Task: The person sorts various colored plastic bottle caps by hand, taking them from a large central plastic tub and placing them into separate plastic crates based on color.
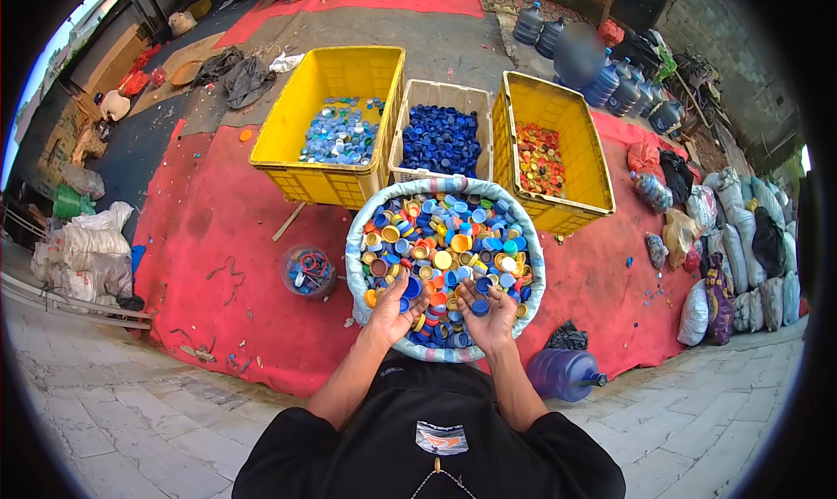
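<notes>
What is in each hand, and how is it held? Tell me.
Both the left hand and right hand are palm-up over the sack of mixed caps, cupping loose bottle caps in palms, not pinched.

Sack (359, 263): white woven, mouth rolled open, upright on red mat. Caps (445, 237): mixed blue, orange, yellow, red, heaped to the rim, several lying in cupped palms.

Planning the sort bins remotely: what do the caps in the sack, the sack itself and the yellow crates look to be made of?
Caps: likely hard moulded plastic, glossy, in solid blue, orange, yellow and white. Sack: seems woven plastic fabric, matte and pale, its rolled-down rim soft and creased. Yellow crates: rigid plastic, smooth inside, lattice side walls. Left hand and right hand are cupped, palms up, over the caps.
</notes>
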### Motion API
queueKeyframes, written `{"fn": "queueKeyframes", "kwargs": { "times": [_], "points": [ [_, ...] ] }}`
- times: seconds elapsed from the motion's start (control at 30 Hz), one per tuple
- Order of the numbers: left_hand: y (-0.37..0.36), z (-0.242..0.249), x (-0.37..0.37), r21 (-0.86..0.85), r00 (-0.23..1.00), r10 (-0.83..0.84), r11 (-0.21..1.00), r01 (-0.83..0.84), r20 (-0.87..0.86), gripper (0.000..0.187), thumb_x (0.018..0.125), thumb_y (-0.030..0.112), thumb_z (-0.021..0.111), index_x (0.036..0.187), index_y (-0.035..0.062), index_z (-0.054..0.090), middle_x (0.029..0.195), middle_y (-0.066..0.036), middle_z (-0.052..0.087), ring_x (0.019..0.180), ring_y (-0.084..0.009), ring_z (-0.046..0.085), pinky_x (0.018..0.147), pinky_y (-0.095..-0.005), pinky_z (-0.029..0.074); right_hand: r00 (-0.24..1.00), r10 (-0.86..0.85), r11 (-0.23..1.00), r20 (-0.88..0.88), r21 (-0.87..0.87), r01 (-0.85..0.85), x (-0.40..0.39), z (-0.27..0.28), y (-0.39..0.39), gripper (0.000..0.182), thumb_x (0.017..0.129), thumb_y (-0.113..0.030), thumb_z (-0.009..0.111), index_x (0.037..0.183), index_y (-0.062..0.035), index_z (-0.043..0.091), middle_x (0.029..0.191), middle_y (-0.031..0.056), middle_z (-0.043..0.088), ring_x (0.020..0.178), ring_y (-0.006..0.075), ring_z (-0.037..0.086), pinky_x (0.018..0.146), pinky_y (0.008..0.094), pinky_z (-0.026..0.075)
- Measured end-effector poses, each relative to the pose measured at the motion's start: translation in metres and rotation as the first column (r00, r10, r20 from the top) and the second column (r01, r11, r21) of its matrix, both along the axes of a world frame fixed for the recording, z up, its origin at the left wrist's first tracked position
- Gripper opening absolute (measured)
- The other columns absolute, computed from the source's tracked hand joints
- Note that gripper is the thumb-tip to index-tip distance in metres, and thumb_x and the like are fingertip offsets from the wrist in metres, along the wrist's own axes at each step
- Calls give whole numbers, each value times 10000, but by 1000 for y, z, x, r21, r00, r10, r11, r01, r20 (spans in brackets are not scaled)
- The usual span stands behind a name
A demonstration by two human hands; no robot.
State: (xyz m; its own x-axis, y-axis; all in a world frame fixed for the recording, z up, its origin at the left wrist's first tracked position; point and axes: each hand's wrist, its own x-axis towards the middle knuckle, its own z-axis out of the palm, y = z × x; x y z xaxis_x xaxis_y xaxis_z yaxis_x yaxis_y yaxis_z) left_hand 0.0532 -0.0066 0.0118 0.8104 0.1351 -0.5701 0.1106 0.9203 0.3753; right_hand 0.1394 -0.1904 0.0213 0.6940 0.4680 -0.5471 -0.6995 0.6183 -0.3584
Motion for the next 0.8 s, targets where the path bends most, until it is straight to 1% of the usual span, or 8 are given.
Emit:
{"fn": "queueKeyframes", "kwargs": {
  "times": [0.13,0.3,0.4,0.47,0.53,0.6,0.7,0.8],
  "points": [
    [-7,3,13,8,999,2,1000,-3,45,321,974,296,566,1113,8,579,1037,-125,661,930,-211,662,808,-340,562,995,3,999,97,37,-7,-2,0,-7,508,768,-143,512,1261,-22,494,1193,164,547,1061,281,564,916,408,463],
    [0,5,48,-183,998,38,983,-28,55,334,987,248,482,1155,-37,529,1082,-174,631,1029,-292,621,905,-411,526,996,-61,997,-68,-44,58,14,13,4,476,696,-48,513,1164,37,497,1140,180,528,1102,322,536,1018,446,414],
    [20,33,114,-157,982,89,986,-63,166,351,983,280,475,1112,-43,523,1073,-184,609,1020,-303,603,954,-432,491,993,-46,995,107,93,36,68,20,33,423,670,-40,502,1085,39,494,1198,200,494,1166,342,496,1094,491,354],
    [54,45,170,-188,950,80,982,-22,303,560,984,388,446,1170,-141,438,1163,-285,524,1194,-409,479,1121,-491,322,973,-77,911,217,412,-20,135,15,59,307,695,-14,491,1000,24,495,1232,215,449,1191,365,481,1123,527,303],
    [78,77,217,-163,929,269,959,-233,255,1127,857,617,539,1430,-171,-29,1529,-337,45,1456,-412,41,1190,-471,64,946,-118,988,301,129,82,177,43,84,423,726,3,486,1143,53,443,1316,239,389,1237,401,451,1137,540,271],
    [90,71,216,-92,924,219,975,-201,314,1258,811,665,565,1415,-104,-226,1529,-285,-212,1451,-364,-163,1182,-465,-20,917,-137,985,374,-45,165,179,62,82,516,775,7,487,1274,68,366,1402,267,311,1266,426,432,1133,536,283],
    [83,55,180,112,940,188,967,-227,284,1175,835,661,539,1471,-49,-147,1562,-275,-93,1471,-348,-72,1179,-490,0,874,-122,952,470,-193,237,152,58,52,600,865,-11,483,1402,59,224,1472,291,255,1216,409,499,1060,491,398],
    [77,30,133,188,957,118,967,-171,264,729,941,581,449,1316,-45,447,1332,-218,493,1221,-324,498,1040,-471,401,813,20,926,583,-318,205,116,33,1,515,970,-70,450,1412,55,216,1456,293,325,1022,322,649,879,389,549]
  ]
}}
